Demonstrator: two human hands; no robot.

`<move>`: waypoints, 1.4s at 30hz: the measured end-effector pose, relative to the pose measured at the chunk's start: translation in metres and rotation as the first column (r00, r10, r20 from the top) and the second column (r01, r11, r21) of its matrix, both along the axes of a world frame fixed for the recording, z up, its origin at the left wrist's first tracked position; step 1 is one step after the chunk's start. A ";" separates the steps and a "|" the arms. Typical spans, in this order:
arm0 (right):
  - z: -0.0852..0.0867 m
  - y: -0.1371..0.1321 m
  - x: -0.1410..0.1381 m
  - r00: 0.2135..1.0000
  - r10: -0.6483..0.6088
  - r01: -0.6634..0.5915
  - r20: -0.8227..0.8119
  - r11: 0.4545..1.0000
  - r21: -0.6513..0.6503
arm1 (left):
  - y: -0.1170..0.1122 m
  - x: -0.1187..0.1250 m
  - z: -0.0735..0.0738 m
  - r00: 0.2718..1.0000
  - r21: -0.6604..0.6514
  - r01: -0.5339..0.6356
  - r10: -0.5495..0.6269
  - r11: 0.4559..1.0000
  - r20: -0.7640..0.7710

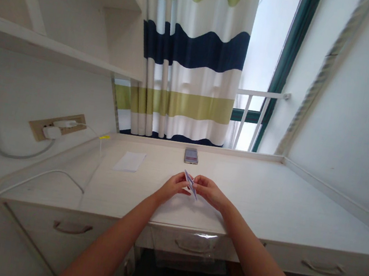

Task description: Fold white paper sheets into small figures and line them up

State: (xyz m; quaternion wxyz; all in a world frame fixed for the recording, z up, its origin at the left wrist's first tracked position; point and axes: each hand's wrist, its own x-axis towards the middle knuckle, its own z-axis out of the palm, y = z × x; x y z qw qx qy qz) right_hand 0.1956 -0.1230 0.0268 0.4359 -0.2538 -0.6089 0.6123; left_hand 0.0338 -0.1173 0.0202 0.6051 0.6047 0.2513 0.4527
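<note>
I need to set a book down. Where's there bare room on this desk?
Widest free patch: the desk right of the phone and right hand, up to the wall. Smaller: between the white paper and left hand. Crowded where the hands hold a folded slip.

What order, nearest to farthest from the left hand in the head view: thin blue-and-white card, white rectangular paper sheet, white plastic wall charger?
From the left hand:
1. thin blue-and-white card: held by the hand, at its right.
2. white rectangular paper sheet: on the white desk, left and farther back.
3. white plastic wall charger: in the wall socket, farther left, beyond the desk.
</note>
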 end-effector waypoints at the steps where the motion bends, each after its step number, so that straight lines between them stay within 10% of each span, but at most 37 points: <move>1: 0.000 0.000 0.000 1.000 0.000 0.000 -0.007 1.000 -0.009 | 0.000 0.000 0.000 1.000 -0.001 0.004 -0.004 1.000 0.015; 42: 0.003 -0.001 -0.002 0.996 -0.047 0.043 -0.078 0.997 -0.057 | 0.002 -0.002 0.000 0.995 -0.085 0.031 -0.023 0.996 0.096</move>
